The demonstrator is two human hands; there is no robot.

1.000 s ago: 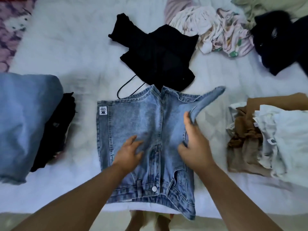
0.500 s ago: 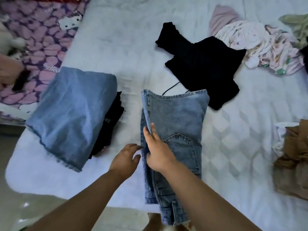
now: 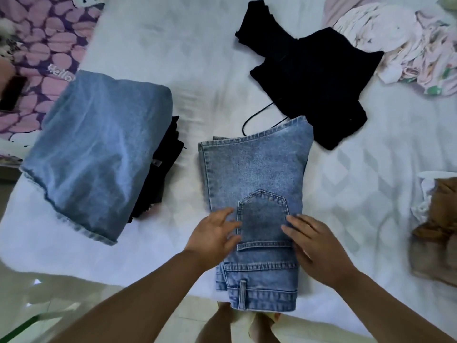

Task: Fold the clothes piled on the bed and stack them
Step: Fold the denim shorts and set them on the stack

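Observation:
A pair of blue denim shorts (image 3: 254, 174) lies folded in half lengthwise near the front edge of the white bed (image 3: 193, 58), back pocket up. My left hand (image 3: 215, 233) rests flat on the left side of the shorts beside the pocket. On the right side my right hand (image 3: 314, 246) presses with straight fingers. To the left stands a stack with a folded light-blue denim garment (image 3: 99, 149) on top of folded black clothes (image 3: 163, 167). A black top (image 3: 314, 82) lies spread out behind the shorts.
A crumpled pink floral garment (image 3: 405, 53) lies at the back right. Brown and white clothes (image 3: 437, 219) sit at the right edge. A purple patterned pillow (image 3: 42, 45) with a dark phone (image 3: 12, 92) lies at the far left. Tiled floor (image 3: 37, 300) shows below the bed edge.
The shorts went from spread open to folded in half, right side over left. My right hand let go of the folded edge; both hands now lie flat on the shorts. The view shifted left.

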